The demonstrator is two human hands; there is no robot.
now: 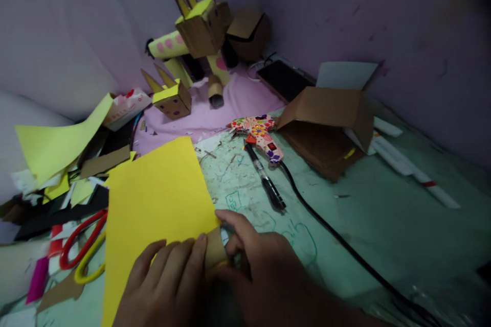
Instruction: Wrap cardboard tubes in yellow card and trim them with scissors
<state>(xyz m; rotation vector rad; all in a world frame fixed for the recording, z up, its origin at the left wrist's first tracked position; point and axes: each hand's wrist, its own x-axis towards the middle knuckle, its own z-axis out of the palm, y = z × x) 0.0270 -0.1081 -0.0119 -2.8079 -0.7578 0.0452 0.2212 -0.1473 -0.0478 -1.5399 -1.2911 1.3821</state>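
Note:
A brown cardboard tube (214,250) lies across the lower right part of a yellow paper sheet (157,189). My left hand (169,276) wraps over the tube from the left, with its fingers bent around it. At the tube's right end, my right hand (264,265) grips it, its index finger over the top and its thumb below. A small whitish patch shows at that end between the fingers. The underside of the tube is hidden, as is the paper beneath my left hand.
Beyond the sheet are a black pen (264,176) and a flowered glue gun (259,133), whose black cord runs right. An open cardboard box (318,107) stands behind. Red-and-yellow scissors (85,245) lie left. Cardboard animal figures (199,25) stand at the back.

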